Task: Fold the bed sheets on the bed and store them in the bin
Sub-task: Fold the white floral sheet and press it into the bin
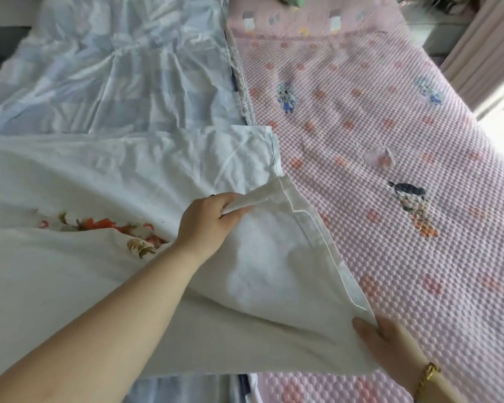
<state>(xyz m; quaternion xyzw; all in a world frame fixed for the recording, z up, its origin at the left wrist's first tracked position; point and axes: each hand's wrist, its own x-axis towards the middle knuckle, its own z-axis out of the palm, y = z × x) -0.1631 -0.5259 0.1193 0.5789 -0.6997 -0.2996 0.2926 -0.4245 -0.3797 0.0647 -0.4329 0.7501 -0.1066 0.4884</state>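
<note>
A white bed sheet [122, 173] with a floral print at its left lies across the near half of the bed. My left hand [207, 222] grips a raised fold of this sheet near its hemmed corner. My right hand [387, 341] pinches the sheet's near corner at the lower right, thumb on top of the cloth. The hemmed edge runs taut between both hands. A pale blue checked sheet [114, 77] lies spread and wrinkled behind it at the upper left. No bin is in view.
A pink bubble-textured bed cover [390, 135] with small cartoon figures covers the right half of the bed. Pink curtains [483, 53] hang at the far right. A green item [291, 0] sits at the top edge.
</note>
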